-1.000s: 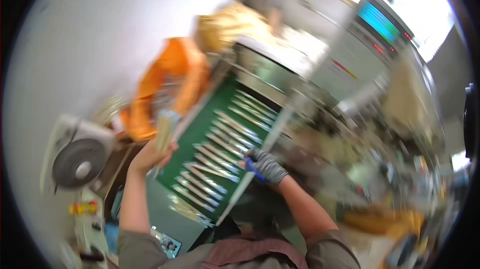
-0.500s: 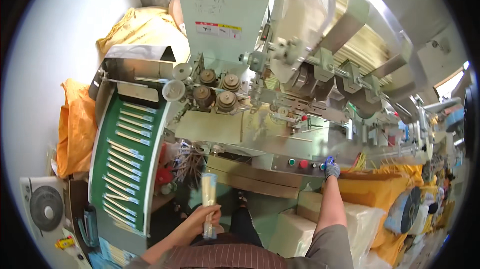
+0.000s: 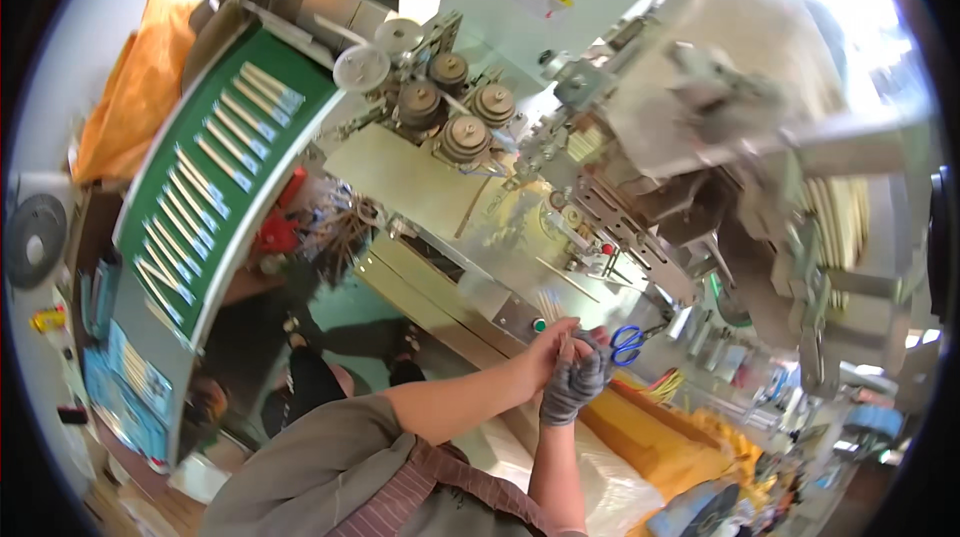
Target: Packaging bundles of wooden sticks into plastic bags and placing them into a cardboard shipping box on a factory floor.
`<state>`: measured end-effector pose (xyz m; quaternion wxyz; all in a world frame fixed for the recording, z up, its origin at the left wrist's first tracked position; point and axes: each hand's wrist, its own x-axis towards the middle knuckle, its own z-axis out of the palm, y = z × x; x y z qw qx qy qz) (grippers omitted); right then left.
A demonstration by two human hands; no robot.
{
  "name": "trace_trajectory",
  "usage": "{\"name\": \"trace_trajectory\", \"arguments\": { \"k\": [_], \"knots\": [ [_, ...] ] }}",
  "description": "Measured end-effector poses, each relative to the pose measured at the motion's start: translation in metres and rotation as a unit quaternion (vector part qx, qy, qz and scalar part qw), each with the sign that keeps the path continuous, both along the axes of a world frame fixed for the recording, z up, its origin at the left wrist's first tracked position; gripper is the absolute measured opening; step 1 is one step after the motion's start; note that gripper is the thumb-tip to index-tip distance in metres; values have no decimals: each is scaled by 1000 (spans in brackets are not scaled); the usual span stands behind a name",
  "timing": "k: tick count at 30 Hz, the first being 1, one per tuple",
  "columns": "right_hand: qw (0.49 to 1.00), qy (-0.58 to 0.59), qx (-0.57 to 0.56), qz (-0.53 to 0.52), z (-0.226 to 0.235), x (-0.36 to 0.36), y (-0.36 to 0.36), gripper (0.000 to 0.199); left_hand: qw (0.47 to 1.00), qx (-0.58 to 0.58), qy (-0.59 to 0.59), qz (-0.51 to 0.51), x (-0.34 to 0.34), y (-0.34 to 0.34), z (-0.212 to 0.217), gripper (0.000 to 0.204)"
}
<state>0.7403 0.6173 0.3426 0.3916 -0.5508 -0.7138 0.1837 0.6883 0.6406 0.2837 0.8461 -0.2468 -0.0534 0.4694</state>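
In front of the machine's edge my two hands meet. My bare left hand [image 3: 548, 355] is closed around a bundle of pale chopsticks [image 3: 549, 303], whose ends show faintly above the fingers; most of it is hidden. My right hand [image 3: 575, 385], in a grey glove, presses against the left with its fingers curled. What the gloved fingers grip, if anything, cannot be made out. Just right of the glove are scissors [image 3: 628, 345] with blue handle loops, apart from the hand.
At left, a green conveyor belt [image 3: 262, 165] carries several wrapped chopstick packets. Beyond my hands stand the machine's dark rollers [image 3: 465, 137] and a green button [image 3: 539, 325]. Below the belt's end lie blue-and-white packets [image 3: 138, 367]. A yellow-orange sack [image 3: 640, 437] sits at right.
My view has turned and shifted right. My left hand has carried the chopstick bundle from near my body to the machine's edge. The gloved right hand has left the scissors and joined it.
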Motion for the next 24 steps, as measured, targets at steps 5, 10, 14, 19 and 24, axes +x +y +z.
{"name": "trace_trajectory", "arguments": {
  "k": [5,10,14,19,24],
  "knots": [
    [999,13,1,-48,-19,11,25,4,996,-89,-20,2,7,27,5,46],
    [987,126,-42,-86,-17,2,54,6,986,-26,-134,95,5,31,-12,58],
    [995,82,-33,-49,-30,-1,63,9,982,-145,-75,96,9,42,-29,46],
    [985,-140,-63,-84,-16,3,71,20,967,-215,-112,73,17,52,-29,42],
    [990,-110,-58,-66,-23,11,85,24,968,-223,-93,69,9,58,-20,48]
  ]
}}
